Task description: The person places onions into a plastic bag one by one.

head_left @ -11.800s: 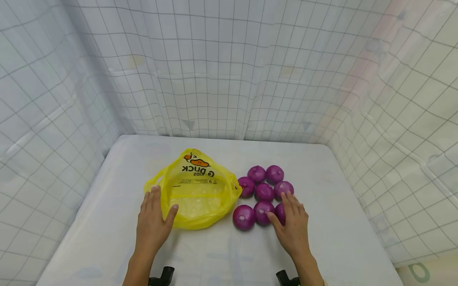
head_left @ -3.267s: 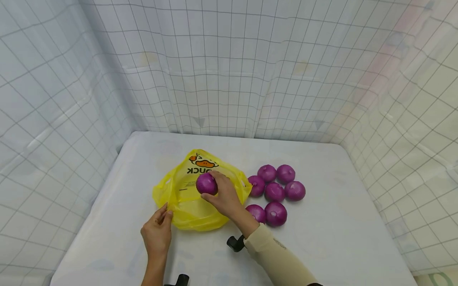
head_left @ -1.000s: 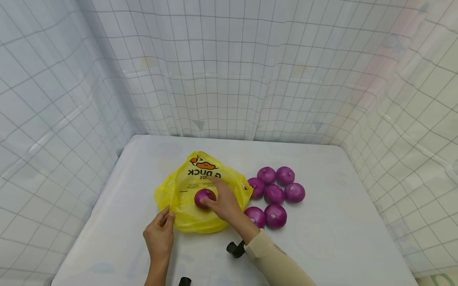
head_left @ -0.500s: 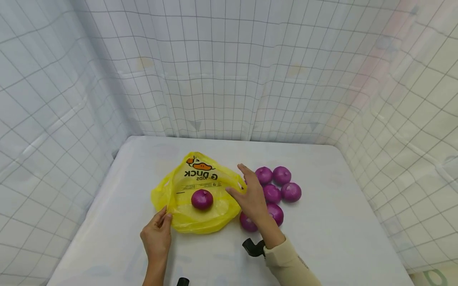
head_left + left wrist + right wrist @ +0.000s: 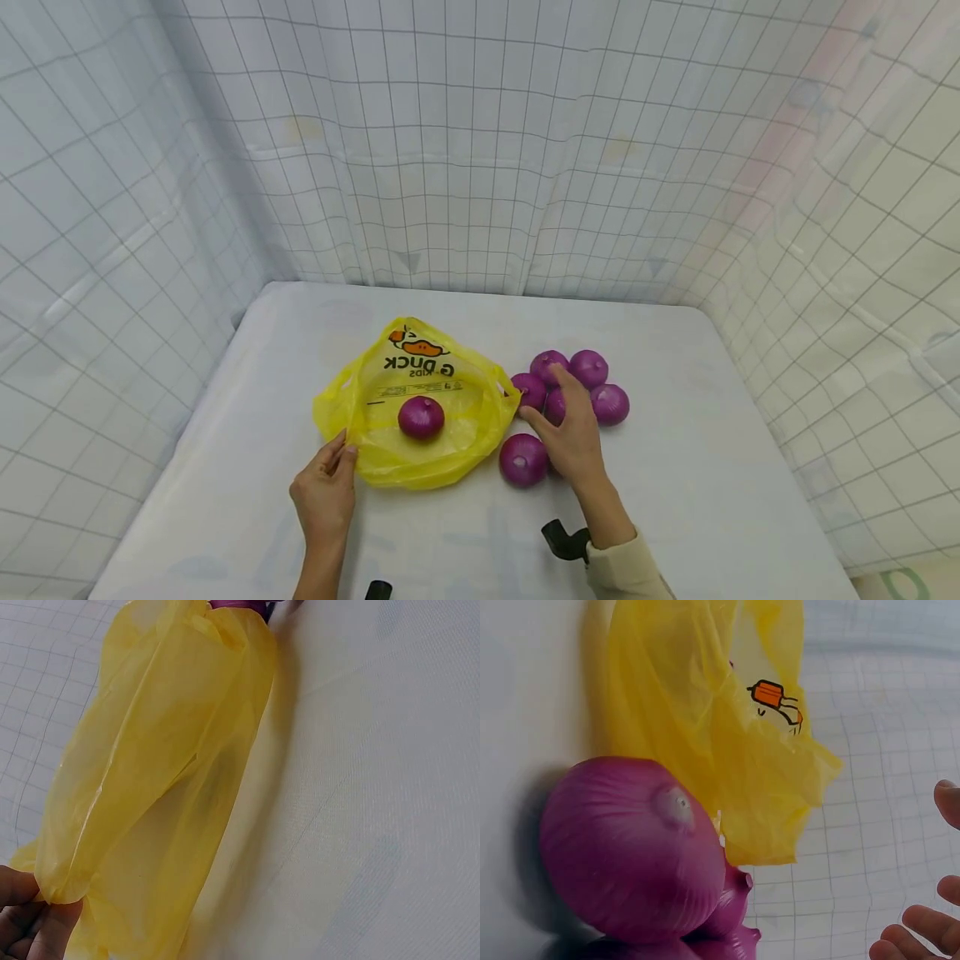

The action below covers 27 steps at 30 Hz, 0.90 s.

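A pale, faintly patterned table (image 5: 712, 417) carries the whole arrangement. Nearest, black mounts (image 5: 564, 543) show at both wrists, the right one just beside a beige sleeve (image 5: 628, 571). Next comes the left hand (image 5: 326, 492), at the near left edge of a yellow bag (image 5: 465, 457). Its fingers pinch the film there, as the left wrist view confirms; the hold probably keeps the mouth spread and the bag from sliding.

To the right, a near onion (image 5: 523, 460) rests on the table just beside the bag; another, at its right, is mostly hidden by the right wrist. The bagged onion (image 5: 422, 418) lies inside the bag, toward the front, where its weight likely helps to flatten the film.

The right hand (image 5: 572, 437) hangs over the loose onions (image 5: 588, 368), fingers parted and grasping nothing; the wide gap would suit a round body. Contact with an onion below cannot be told. Five of these cluster to the right of the bag, perhaps placed there for a short reach to its mouth.

Farther back, the rear wall of the bag appears to rise, its duck print (image 5: 418, 348) lettered backward, which suggests a view through the film from inside. A checked curtain (image 5: 480, 167) closes the far side.
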{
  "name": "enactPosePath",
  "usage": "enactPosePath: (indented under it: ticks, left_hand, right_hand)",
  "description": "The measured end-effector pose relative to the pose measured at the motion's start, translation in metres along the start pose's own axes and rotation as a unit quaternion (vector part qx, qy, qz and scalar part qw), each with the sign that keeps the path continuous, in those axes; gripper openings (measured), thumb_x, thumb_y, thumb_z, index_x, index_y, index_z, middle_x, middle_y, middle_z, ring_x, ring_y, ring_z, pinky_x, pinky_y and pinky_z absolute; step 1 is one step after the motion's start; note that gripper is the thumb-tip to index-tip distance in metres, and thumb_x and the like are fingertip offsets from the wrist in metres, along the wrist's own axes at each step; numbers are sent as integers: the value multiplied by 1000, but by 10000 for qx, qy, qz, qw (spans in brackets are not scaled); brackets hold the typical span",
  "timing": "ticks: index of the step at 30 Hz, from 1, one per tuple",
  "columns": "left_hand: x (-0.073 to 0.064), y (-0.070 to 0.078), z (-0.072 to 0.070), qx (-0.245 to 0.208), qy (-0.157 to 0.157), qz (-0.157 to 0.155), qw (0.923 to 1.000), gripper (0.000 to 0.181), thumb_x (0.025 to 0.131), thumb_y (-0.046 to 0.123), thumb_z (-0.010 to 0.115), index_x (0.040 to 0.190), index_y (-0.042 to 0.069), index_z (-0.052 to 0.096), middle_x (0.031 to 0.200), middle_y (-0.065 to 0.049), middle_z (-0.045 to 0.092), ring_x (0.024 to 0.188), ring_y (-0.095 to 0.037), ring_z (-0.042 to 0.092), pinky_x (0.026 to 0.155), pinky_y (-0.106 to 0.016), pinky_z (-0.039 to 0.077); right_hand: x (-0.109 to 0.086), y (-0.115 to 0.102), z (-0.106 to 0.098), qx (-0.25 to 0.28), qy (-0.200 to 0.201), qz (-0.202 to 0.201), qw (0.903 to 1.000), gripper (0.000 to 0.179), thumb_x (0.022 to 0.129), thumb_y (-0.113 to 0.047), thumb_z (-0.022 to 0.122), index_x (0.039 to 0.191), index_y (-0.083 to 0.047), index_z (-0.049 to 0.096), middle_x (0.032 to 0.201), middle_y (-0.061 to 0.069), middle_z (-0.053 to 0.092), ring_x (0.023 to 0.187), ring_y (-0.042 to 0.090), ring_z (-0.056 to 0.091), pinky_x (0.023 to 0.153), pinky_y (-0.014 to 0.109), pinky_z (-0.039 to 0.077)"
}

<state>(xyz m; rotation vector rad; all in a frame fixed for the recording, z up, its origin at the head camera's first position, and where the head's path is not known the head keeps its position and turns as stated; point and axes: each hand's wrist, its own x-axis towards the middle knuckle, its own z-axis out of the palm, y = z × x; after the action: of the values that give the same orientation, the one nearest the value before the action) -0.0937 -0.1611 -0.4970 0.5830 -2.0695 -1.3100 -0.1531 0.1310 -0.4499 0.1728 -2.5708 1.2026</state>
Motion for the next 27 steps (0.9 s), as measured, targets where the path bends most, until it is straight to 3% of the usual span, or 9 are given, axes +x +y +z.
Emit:
enactPosePath:
  ticks: [14, 27]
  left_hand:
    - [2, 0, -1, -80, -44, 46, 9999, 24, 83, 2, 68, 107, -3, 69, 97, -23, 70, 71, 30, 47, 61, 6, 40]
    - [1, -4, 1, -11, 44, 156, 9999, 23, 82, 0, 67, 104, -4, 69, 95, -22, 71, 71, 31, 46, 61, 6, 40]
  right_hand:
    - [-27, 36, -9, -265, 314, 290, 9987, 71, 77, -21, 77, 138, -8, 43, 143, 12, 44, 134, 30, 38, 111, 50, 34]
    - [-39, 56, -12, -396, 466, 443, 9971, 76, 73, -15, 80, 138, -5, 43, 141, 15, 46, 131, 31, 39, 111, 49, 33]
